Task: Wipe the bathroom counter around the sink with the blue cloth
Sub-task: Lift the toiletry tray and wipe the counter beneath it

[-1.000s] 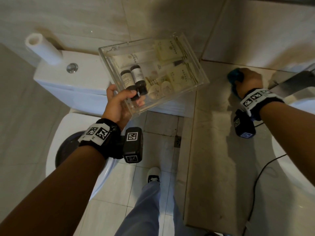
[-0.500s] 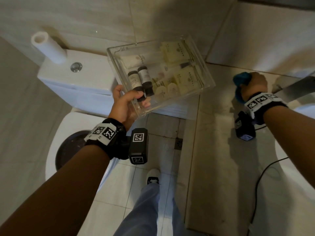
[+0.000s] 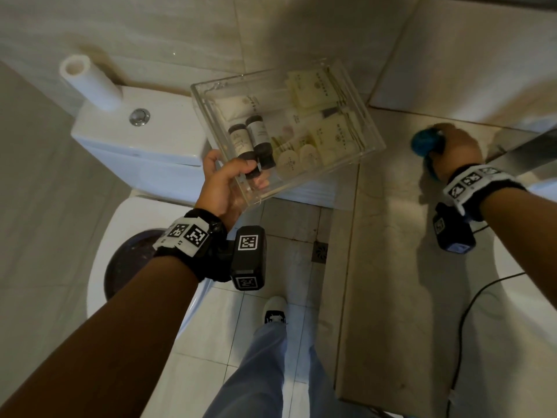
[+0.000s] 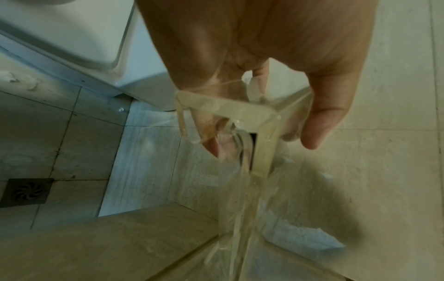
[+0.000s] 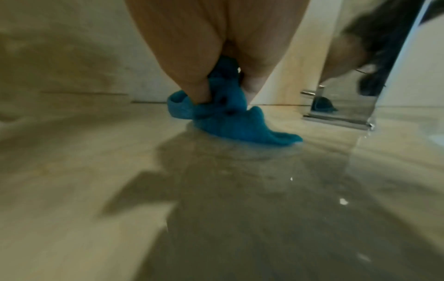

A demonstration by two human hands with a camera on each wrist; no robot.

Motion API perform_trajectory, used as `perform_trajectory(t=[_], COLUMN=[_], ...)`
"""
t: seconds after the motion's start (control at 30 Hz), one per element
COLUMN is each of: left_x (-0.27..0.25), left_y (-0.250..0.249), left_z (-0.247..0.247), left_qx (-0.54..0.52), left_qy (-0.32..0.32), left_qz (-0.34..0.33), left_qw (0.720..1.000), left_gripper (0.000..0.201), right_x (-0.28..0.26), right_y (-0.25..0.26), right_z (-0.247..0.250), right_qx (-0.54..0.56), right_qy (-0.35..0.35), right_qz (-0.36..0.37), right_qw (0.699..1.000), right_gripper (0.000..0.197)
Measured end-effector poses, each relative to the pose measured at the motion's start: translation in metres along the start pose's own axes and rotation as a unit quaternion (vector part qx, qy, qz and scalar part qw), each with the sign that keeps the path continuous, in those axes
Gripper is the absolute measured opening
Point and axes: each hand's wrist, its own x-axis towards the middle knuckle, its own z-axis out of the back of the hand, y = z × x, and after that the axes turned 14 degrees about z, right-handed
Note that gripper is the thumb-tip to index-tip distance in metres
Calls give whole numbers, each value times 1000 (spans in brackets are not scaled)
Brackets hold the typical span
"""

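Observation:
My right hand [image 3: 452, 152] grips a bunched blue cloth [image 3: 425, 143] and presses it on the beige stone counter [image 3: 388, 267] near the back wall. In the right wrist view the blue cloth [image 5: 228, 121] lies crumpled under my fingers [image 5: 199, 91], and the counter [image 5: 240, 190] in front of it looks wet and shiny. My left hand [image 3: 229, 182] holds a clear plastic tray [image 3: 370, 140] of small bottles and sachets up in the air, left of the counter, above the floor. The left wrist view shows my thumb [image 4: 319, 121] and fingers pinching the clear tray's corner [image 4: 240, 114].
A chrome faucet base [image 5: 341, 114] stands just right of the cloth. The white sink [image 3: 524, 267] lies at the right edge, with a black cable [image 3: 470, 312] over the counter. A toilet [image 3: 135, 152] with a paper roll [image 3: 90, 82] stands left; a floor drain [image 3: 320, 251] lies below.
The right hand with the cloth has shifted slightly toward the right along the back of the counter. The left hand keeps the tray held up, almost in the same place.

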Motion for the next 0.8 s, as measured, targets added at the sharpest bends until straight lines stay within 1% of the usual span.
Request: perform_trajectory(t=[0.03,0.07,0.1,0.13,0.17,0.23,0.27,0.3,0.33,0.37,0.43,0.47,0.53,0.6,0.67,0.7,0.73,0.77,0.8], left_x=[0,0,-1,-1,-2,-4,-5,-6,-6,-7,-8,-8,-7,-5,-5,-5,-5,-7,-8], left_y=[0,0,-1,-1,-1,0,0,-1,-2,-2,-3,-3,-3,-2,-4,-4,-3,-2,0], left_z=[0,1,2,2,3,3,3,3,3,3,4,5,6,8,11,11,11,10,9], left_qx=[-2,-4,-4,-2,2,-4,-10,-16,-20,-19,-7,-1,1,7,12,15,20,22,22], left_qy=[4,7,12,16,19,24,27,28,27,26,15,8,4,11,7,2,0,0,0], left_qz=[-2,-2,-1,1,3,6,8,9,10,11,8,5,1,-5,-8,-7,-8,-8,-9], left_qw=[1000,1000,1000,1000,1000,1000,1000,999,999,999,1000,1000,1000,1000,1000,1000,1000,1000,1000], left_gripper=[74,72,70,66,63,59,60,61,62,62,63,66,76,83,85,85,84,82,80], right_x=[8,11,12,7,-1,-24,-36,-42,-45,-44,-34,-27,-9,10,20,18,9,-3,-17], right_y=[-1,2,8,17,25,41,45,44,41,37,27,21,9,6,16,24,33,38,42], right_z=[2,3,3,2,-3,-11,-12,-13,-13,-11,-7,-5,-6,-7,-7,-8,-9,-13,-18], right_qx=[-1,-16,-36,-51,-45,8,23,26,24,29,21,12,-24,-48,-61,-84,-99,-89,-53], right_qy=[2,21,55,80,87,69,76,88,98,98,66,50,38,42,71,87,90,75,54], right_qz=[-25,-35,-30,-5,39,140,176,199,205,196,153,127,72,12,-31,-35,-21,13,60], right_qw=[1000,999,997,996,994,988,981,976,974,975,986,991,996,998,995,992,991,993,995], right_gripper=[49,48,46,44,45,50,50,50,49,48,47,48,46,47,55,61,64,62,59])
